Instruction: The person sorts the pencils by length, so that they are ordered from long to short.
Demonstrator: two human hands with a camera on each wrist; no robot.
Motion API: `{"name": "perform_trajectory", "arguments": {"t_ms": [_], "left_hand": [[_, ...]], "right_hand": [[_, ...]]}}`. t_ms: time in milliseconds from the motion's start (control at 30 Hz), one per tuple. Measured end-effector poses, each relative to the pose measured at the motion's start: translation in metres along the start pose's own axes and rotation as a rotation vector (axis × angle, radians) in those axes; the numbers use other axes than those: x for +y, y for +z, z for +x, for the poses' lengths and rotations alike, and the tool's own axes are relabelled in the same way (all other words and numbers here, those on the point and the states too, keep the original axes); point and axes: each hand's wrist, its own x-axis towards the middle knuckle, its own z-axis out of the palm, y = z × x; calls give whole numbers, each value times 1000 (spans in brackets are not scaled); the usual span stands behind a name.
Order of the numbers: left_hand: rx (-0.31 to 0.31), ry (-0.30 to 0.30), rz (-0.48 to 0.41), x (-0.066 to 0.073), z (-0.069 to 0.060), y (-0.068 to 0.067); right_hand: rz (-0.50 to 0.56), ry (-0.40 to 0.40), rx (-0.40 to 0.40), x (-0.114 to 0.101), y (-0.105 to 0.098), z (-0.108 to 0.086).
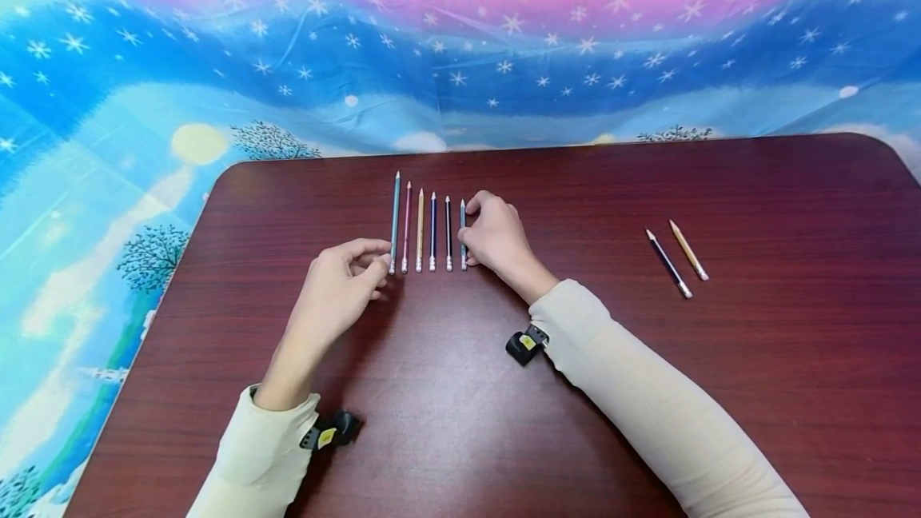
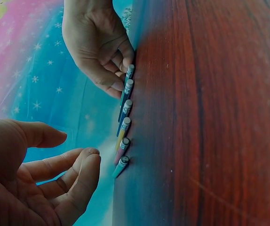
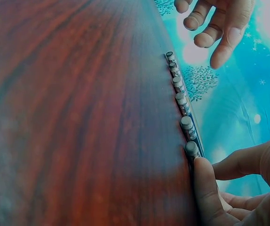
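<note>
Six sharpened pencils lie in a row on a dark red-brown, wood-grained table [image 1: 446,390]; clock hours are read from the row's centre as the person faces it. Seen from where I stand, they lie parallel and spaced apart, points toward twelve, pale eraser ends nearly level toward six. From nine to three, with lengths falling overall, come a long teal pencil [image 1: 395,214], a slim pink pencil [image 1: 408,222], a yellow wood-toned pencil [image 1: 420,230], a dark blue pencil [image 1: 433,228], a black pencil [image 1: 448,230] and a short teal pencil [image 1: 463,216].

The right hand [image 1: 498,232], at three o'clock, pinches the short teal pencil between thumb and fingertips, close to its eraser end. The left hand [image 1: 340,286], at eight, holds nothing: its fingers are loosely bent, a clear gap separates them from the thumb, and the tips stand just beside the long teal pencil, apart from it.

Well apart at three o'clock lie a loose dark pencil [image 1: 668,263] and a loose yellow pencil [image 1: 688,249], both points toward eleven. A pink-and-blue snowflake-printed cloth [image 1: 460,46] hangs beyond the table at twelve.
</note>
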Motion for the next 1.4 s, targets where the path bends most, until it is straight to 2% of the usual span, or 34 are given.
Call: {"name": "perform_trajectory", "arguments": {"t_ms": [1400], "left_hand": [[-4,11,4,-2,1,1]], "right_hand": [[34,0,-2,1,-1,1]]}}
